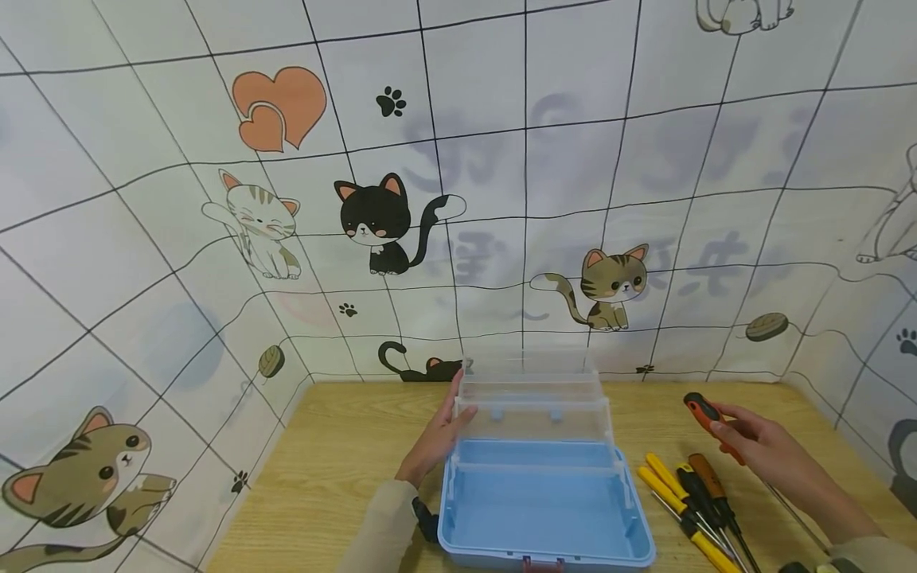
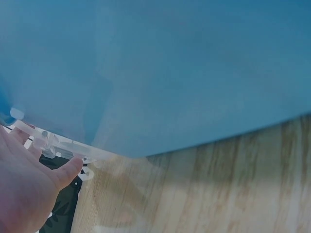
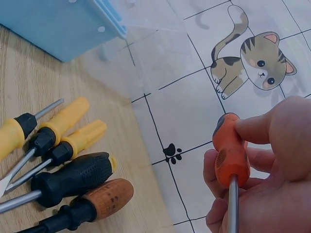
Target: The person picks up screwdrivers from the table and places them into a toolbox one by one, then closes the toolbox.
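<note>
Head view: loose screwdrivers [image 1: 698, 488] lie beside the blue box [image 1: 537, 509]; beyond them, the right hand [image 1: 774, 454] wraps its fingers round an orange screwdriver [image 1: 701, 409], best laid in flat; the left hand [image 1: 437, 436] pinches the clear lid [image 1: 533, 422], which should stay back.

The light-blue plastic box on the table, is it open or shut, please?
The box is open: its clear plastic lid stands raised at the back, the left hand holds it, and the blue interior shows.

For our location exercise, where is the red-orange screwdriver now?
On the head view's right side, the screwdriver is in the right hand, right of the box.
</note>
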`<action>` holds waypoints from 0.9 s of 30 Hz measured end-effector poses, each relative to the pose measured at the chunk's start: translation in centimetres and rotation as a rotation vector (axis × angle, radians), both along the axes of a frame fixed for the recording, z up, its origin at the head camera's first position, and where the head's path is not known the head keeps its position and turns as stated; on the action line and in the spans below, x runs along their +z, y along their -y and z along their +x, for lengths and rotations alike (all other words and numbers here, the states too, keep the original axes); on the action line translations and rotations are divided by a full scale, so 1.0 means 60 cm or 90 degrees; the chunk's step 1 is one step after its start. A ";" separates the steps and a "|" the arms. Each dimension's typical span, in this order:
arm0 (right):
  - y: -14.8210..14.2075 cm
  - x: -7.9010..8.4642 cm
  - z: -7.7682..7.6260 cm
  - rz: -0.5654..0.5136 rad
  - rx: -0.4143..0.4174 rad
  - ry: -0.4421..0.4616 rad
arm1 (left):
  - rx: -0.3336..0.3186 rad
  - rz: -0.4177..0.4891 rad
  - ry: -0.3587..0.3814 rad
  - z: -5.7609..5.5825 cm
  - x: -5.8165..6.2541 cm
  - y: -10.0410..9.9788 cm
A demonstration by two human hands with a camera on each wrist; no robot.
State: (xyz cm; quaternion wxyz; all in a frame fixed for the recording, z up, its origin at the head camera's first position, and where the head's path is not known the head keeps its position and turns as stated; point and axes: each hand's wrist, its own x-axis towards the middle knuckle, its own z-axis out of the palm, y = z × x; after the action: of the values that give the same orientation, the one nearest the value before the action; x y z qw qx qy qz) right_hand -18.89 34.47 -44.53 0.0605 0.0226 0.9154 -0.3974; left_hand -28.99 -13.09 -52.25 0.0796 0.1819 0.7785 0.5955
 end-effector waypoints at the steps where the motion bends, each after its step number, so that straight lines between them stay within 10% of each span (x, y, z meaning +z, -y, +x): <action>1: 0.000 0.001 0.001 -0.002 0.002 0.001 | 0.001 0.000 0.002 0.000 0.001 0.000; 27: 0.057 0.039 0.016 -0.029 0.048 -0.020 | 0.004 -0.003 0.009 0.002 0.003 0.000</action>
State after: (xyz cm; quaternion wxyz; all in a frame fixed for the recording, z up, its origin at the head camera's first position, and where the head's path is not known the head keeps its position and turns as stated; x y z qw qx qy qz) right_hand -17.93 31.03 -42.16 0.0618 -0.0198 0.9071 -0.4159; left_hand -28.89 -13.07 -52.05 0.0833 0.1750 0.7798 0.5953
